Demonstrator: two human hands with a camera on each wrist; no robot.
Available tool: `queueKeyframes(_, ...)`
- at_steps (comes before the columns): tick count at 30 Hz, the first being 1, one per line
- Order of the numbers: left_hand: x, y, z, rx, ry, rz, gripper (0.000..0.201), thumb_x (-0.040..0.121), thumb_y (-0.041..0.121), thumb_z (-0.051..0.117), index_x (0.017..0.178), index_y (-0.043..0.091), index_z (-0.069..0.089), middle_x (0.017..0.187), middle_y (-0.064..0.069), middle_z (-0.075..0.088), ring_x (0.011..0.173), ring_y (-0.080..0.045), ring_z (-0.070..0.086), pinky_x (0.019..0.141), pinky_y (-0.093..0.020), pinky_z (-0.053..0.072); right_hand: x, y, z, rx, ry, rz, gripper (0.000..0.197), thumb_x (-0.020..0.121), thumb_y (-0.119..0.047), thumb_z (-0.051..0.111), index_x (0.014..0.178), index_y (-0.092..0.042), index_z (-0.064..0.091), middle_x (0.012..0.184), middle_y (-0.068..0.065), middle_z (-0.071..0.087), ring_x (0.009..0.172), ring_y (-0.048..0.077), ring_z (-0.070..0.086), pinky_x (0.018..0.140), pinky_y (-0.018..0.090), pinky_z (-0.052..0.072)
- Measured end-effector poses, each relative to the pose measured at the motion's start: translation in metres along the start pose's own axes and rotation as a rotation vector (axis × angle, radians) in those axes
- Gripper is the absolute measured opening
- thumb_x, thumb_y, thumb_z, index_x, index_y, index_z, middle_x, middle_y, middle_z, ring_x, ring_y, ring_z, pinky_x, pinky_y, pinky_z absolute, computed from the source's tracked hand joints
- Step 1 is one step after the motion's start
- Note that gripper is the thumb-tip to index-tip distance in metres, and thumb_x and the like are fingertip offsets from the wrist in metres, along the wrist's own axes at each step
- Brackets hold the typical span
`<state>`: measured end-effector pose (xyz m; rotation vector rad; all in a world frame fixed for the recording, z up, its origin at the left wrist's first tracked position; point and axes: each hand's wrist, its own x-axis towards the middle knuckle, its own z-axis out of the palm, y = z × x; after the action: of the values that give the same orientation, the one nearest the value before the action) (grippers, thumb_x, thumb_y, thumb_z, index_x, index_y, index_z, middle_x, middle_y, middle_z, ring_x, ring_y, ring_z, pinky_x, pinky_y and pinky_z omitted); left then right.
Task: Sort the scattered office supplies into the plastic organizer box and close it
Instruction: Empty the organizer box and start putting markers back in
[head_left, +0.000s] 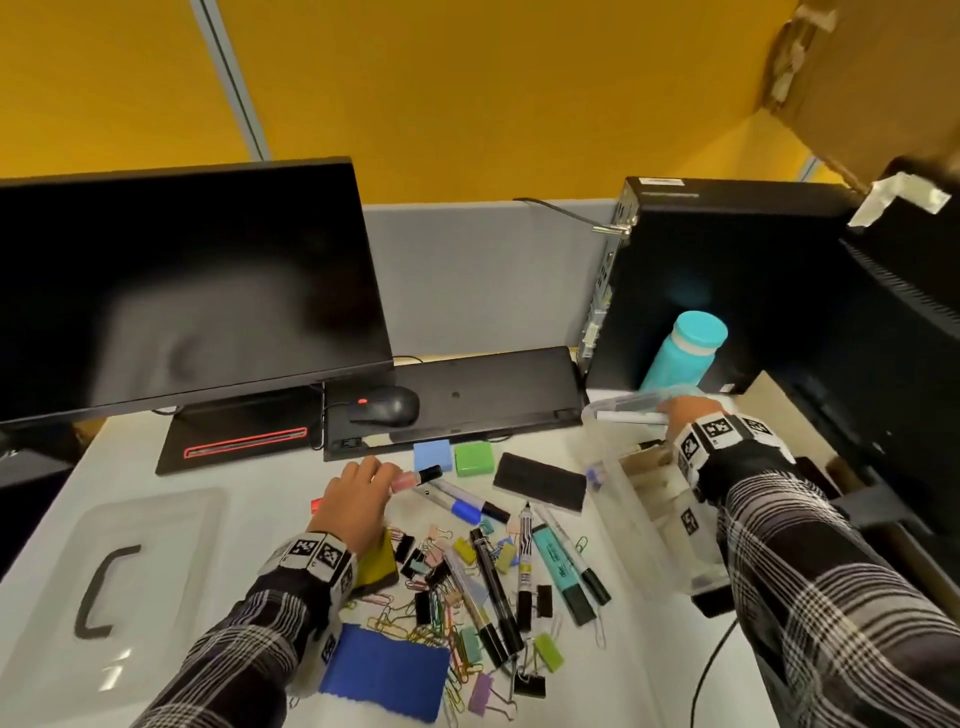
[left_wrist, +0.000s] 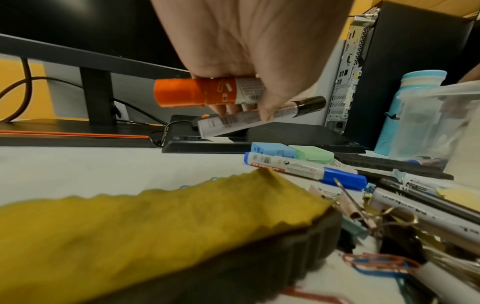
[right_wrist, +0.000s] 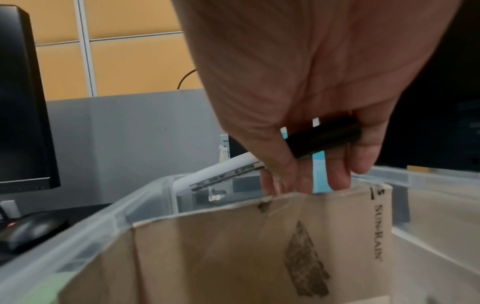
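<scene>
The left hand (left_wrist: 249, 51) is curling its fingers (left_wrist: 267, 112) round two markers at once: an orange-capped marker (left_wrist: 207, 92) lying nearly level with its cap pointing toward the monitor (head_left: 171, 291), and beneath it a black-capped marker (left_wrist: 259, 119) slanting upward, its black cap toward the computer tower (head_left: 727, 291). Both are smooth white cylinders with printed barcodes. The right hand (right_wrist: 311, 86) is gripping a white marker (right_wrist: 228, 171) with a black cap (right_wrist: 324, 136), its fingers (right_wrist: 337, 170) wrapped round the capped end; its long axis is tilting, the white end pointing down and toward the monitor side, over the far end of the clear plastic organizer box (head_left: 639, 514). The box is sitting on the white desk (head_left: 260, 499) at the person's right, its translucent walls enclosing brown cardboard dividers (right_wrist: 259, 246) with printed lettering. Below the left wrist, a black ribbed eraser with a yellow felt face (left_wrist: 155, 236) is lying next to a tangle of binder clips (head_left: 421, 566) and coloured paper clips (head_left: 405, 623). A blue-capped marker (left_wrist: 306, 170) is lying flat, cap toward the box. Blue (head_left: 432, 455) and green (head_left: 474, 459) rounded blocks are resting side by side before the keyboard (head_left: 457, 400). The clear lid (head_left: 114, 587), with its dark handle, is lying flat at the far left. A teal bottle (head_left: 685, 353) is standing upright behind the box.
</scene>
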<state>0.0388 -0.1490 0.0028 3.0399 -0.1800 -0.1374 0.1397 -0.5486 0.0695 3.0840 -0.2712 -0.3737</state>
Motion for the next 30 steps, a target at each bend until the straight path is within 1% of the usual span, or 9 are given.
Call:
queueKeyframes(2, -0.005, 0.001, 0.003, -0.015, -0.01, -0.011, 0.044, 0.091, 0.014, 0.05, 0.133, 0.023, 0.04, 0.133, -0.001, 0.044, 0.118, -0.022, 0.043, 0.096, -0.032, 0.04, 0.008, -0.001, 0.002, -0.044, -0.035, -0.017, 0.043, 0.083, -0.02, 0.062, 0.126, -0.019, 0.057, 0.13, 0.006, 0.056, 0.118, 0.026, 0.055, 0.103, 0.036, 0.043)
queueKeyframes(6, -0.015, -0.002, 0.005, -0.042, -0.012, -0.031, 0.043, 0.091, 0.013, 0.049, 0.132, 0.025, 0.042, 0.129, 0.001, 0.045, 0.114, -0.021, 0.044, 0.093, -0.032, 0.041, 0.027, 0.009, 0.018, -0.129, -0.038, -0.028, 0.039, 0.072, -0.033, 0.063, 0.108, -0.021, 0.064, 0.112, 0.003, 0.064, 0.1, 0.027, 0.062, 0.09, 0.038, 0.052)
queueKeyframes(9, -0.017, -0.003, 0.002, -0.057, -0.012, -0.036, 0.04, 0.091, 0.013, 0.048, 0.129, 0.025, 0.045, 0.126, 0.0, 0.047, 0.111, -0.021, 0.045, 0.09, -0.032, 0.041, 0.001, -0.004, -0.008, -0.158, -0.045, -0.041, 0.034, 0.076, -0.026, 0.062, 0.111, -0.026, 0.061, 0.118, 0.003, 0.06, 0.112, 0.028, 0.049, 0.098, 0.042, 0.041)
queueKeyframes(12, -0.016, 0.002, -0.004, -0.067, -0.005, -0.027, 0.039, 0.092, 0.011, 0.048, 0.129, 0.023, 0.046, 0.125, -0.001, 0.048, 0.11, -0.021, 0.046, 0.089, -0.031, 0.041, -0.021, -0.01, -0.031, -0.069, 0.163, -0.033, 0.031, 0.086, -0.019, 0.058, 0.115, -0.029, 0.06, 0.117, 0.004, 0.057, 0.114, 0.028, 0.045, 0.096, 0.044, 0.037)
queueKeyframes(15, -0.009, 0.016, -0.01, -0.09, -0.001, 0.002, 0.037, 0.093, 0.011, 0.049, 0.128, 0.022, 0.048, 0.124, -0.001, 0.05, 0.11, -0.022, 0.047, 0.092, -0.032, 0.042, -0.049, 0.001, -0.037, 0.11, 0.352, -0.043, 0.028, 0.091, -0.024, 0.051, 0.116, -0.031, 0.06, 0.12, 0.004, 0.056, 0.114, 0.028, 0.046, 0.097, 0.044, 0.039)
queueKeyframes(18, 0.004, 0.045, -0.021, -0.115, -0.017, 0.092, 0.033, 0.095, 0.014, 0.045, 0.127, 0.021, 0.046, 0.124, -0.001, 0.051, 0.11, -0.022, 0.047, 0.093, -0.033, 0.041, -0.073, 0.021, -0.016, 0.251, 0.254, -0.011, 0.036, 0.093, -0.03, 0.044, 0.128, -0.027, 0.052, 0.136, 0.005, 0.048, 0.123, 0.029, 0.042, 0.102, 0.045, 0.036)
queueKeyframes(22, 0.022, 0.113, -0.04, -0.109, -0.116, 0.243, 0.034, 0.092, 0.011, 0.049, 0.125, 0.017, 0.044, 0.123, -0.002, 0.048, 0.113, -0.024, 0.044, 0.095, -0.036, 0.04, -0.086, 0.042, 0.011, 0.334, 0.079, 0.084, 0.056, 0.096, -0.041, 0.037, 0.146, -0.016, 0.028, 0.153, 0.009, 0.027, 0.139, 0.03, 0.026, 0.114, 0.046, 0.024)
queueKeyframes(25, 0.038, 0.166, -0.056, -0.093, -0.061, 0.311, 0.03, 0.094, 0.016, 0.049, 0.123, 0.017, 0.046, 0.121, -0.004, 0.049, 0.112, -0.023, 0.046, 0.095, -0.034, 0.041, -0.088, 0.054, 0.018, 0.338, 0.072, 0.111, 0.061, 0.098, -0.041, 0.033, 0.149, -0.013, 0.015, 0.158, 0.009, 0.016, 0.144, 0.029, 0.016, 0.118, 0.044, 0.016)
queueKeyframes(30, 0.066, 0.237, -0.083, 0.06, -0.049, 0.366, 0.034, 0.091, 0.015, 0.049, 0.125, 0.01, 0.046, 0.125, -0.01, 0.049, 0.114, -0.028, 0.046, 0.092, -0.039, 0.043, -0.096, 0.061, 0.038, 0.419, -0.081, 0.145, 0.068, 0.096, -0.046, 0.033, 0.151, -0.015, 0.007, 0.16, 0.003, -0.002, 0.147, 0.028, 0.003, 0.12, 0.046, 0.009)
